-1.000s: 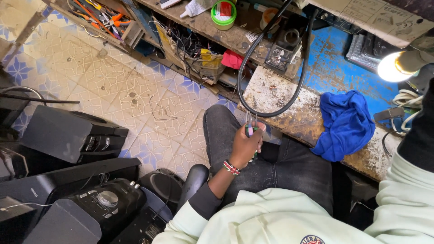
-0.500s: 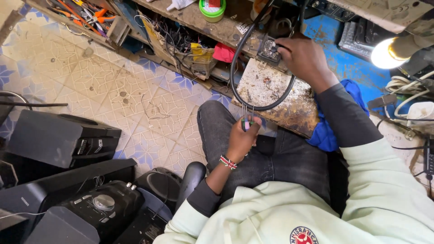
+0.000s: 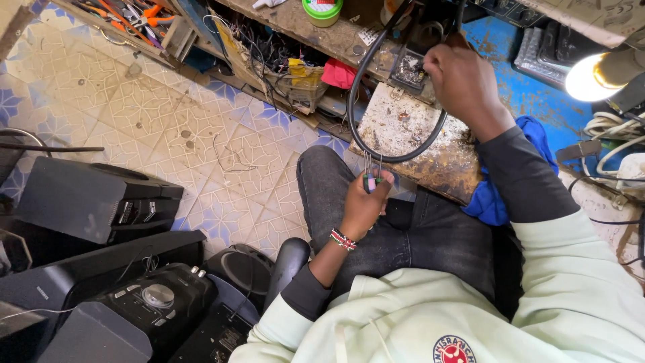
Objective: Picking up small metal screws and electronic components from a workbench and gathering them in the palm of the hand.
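We see the left hand (image 3: 363,205) pinching the black cable's (image 3: 356,101) stripped wire ends (image 3: 371,176) below the desk (image 3: 410,144) edge — right hand (image 3: 463,81) clasps the cable's far end above it, keeping the loop steady.

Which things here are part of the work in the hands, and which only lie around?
In use:
left hand
small tool
black cable
right hand

Lying about:
blue cloth
lamp
green tape roll
black speakers
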